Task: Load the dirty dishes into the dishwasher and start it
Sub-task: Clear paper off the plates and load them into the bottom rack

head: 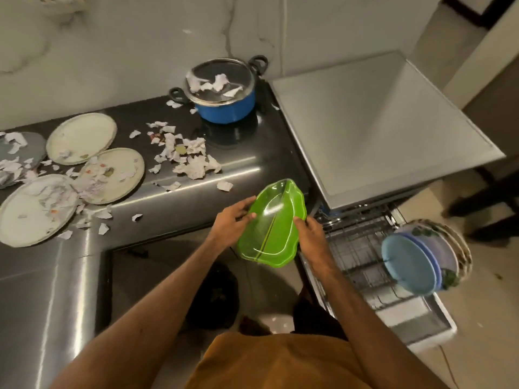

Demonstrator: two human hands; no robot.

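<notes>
Head view: the green plate (271,223) is held in the air just off the bench's (168,197) front edge, beside the dishwasher rack (354,248). The left hand (233,217) and right hand (310,237) pinch opposite rims. It looks like light, stiff, glossy plastic, probably slippery, so the rims are the best hold.

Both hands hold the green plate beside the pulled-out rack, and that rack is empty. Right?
No. The head view shows the rack holding several plates standing on edge at its right end. The rest stands: left hand and right hand both hold the green plate.
</notes>
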